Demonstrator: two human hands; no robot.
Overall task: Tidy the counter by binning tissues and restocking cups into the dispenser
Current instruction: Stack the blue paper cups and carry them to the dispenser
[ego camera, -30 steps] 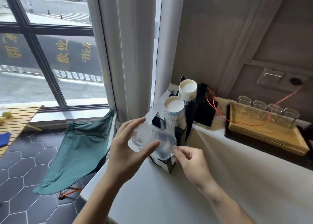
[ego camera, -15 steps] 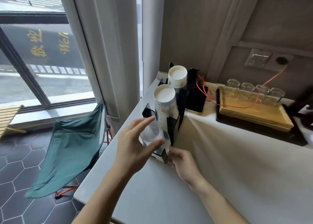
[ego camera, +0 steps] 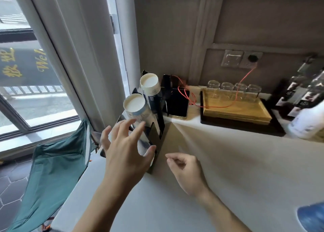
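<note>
Left hand [ego camera: 126, 149] no longer grips the clear cups: fingers now spread open over the front slot of the black dispenser [ego camera: 154, 160]; cups barely visible behind the palm, can't tell if seated. Right hand [ego camera: 185, 168] is off the dispenser's front edge, now loosely curled above the counter [ego camera: 228, 170], just beside it, holding nothing.

The left hand [ego camera: 125, 154] sits at centre frame, fingers spread wide and thumb out, its bare forearm rising from the lower edge. The right hand [ego camera: 186, 170], right of centre, is loosely curled, holding nothing.
</note>
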